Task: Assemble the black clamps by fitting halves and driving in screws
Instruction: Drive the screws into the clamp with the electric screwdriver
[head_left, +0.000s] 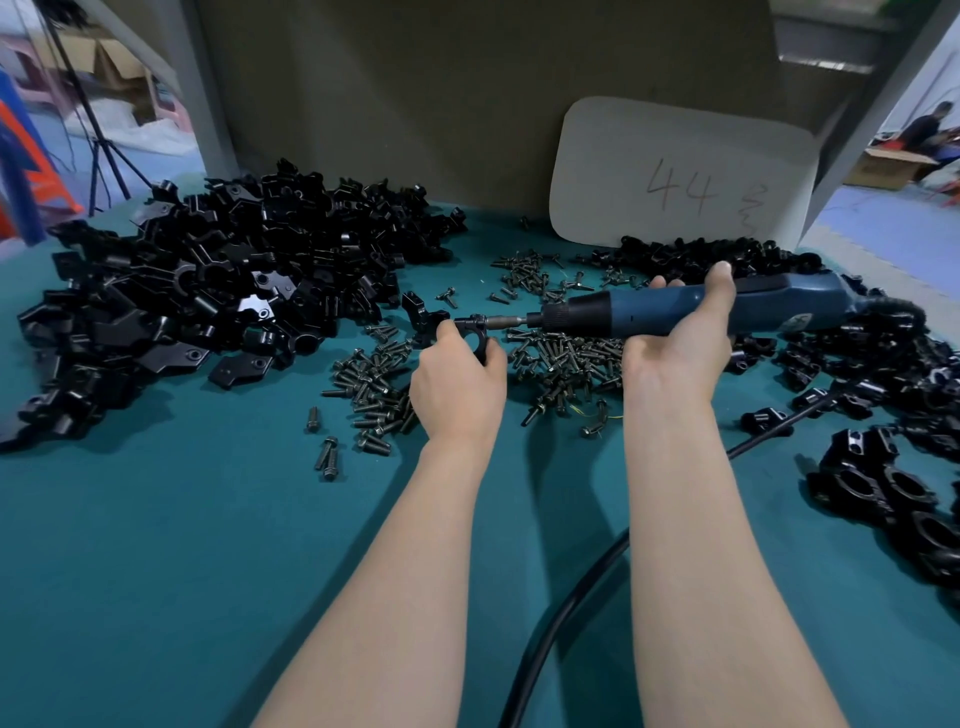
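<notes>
My left hand (457, 387) grips a black clamp (475, 335) with a round hole, held just above the green table. My right hand (685, 332) holds a blue electric screwdriver (691, 312) lying horizontally. Its bit (506, 322) points left and meets a screw at the top of the clamp. A big heap of loose black clamp halves (208, 291) lies to the left. Dark screws (550, 358) are scattered across the table between and behind my hands.
Assembled black clamps (883, 467) pile along the right side. The screwdriver's black cable (566, 603) runs along the green table (182, 571) toward the near edge. A white card marked 44 (680, 176) leans against the grey back panel.
</notes>
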